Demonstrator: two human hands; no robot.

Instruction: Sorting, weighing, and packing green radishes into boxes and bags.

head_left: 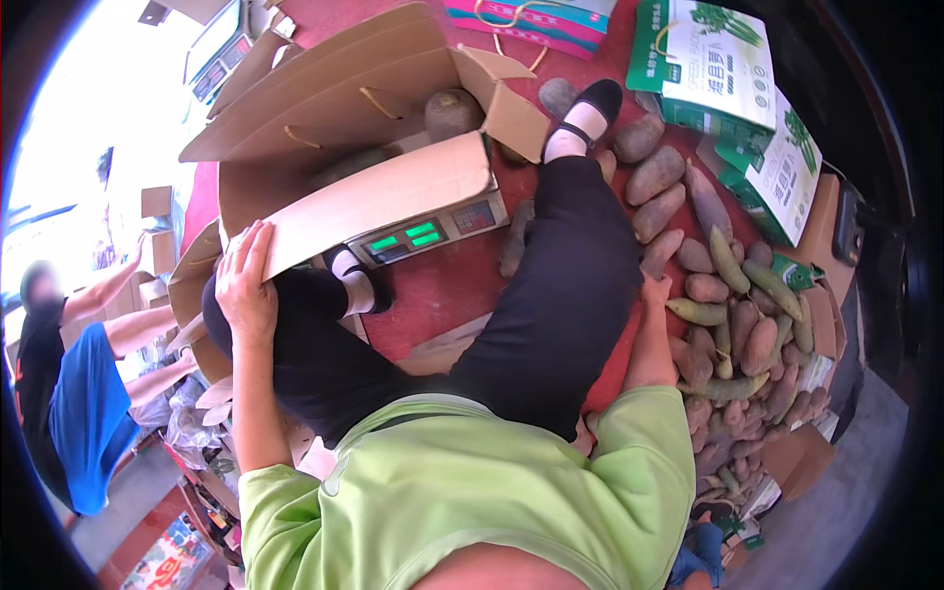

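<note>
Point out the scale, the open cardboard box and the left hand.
Scale (425, 235): head view, on its lit green display.
Cardboard box (379, 201): head view, on its near flap.
Left hand (246, 291): head view, on the back of the hand.

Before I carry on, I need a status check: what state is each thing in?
Cardboard box: open, root vegetable inside
Scale: on, display lit green
Left hand: gripping the box's flap
Right hand: at a root, grip partly hidden
Root pile: loose, heaped
</note>
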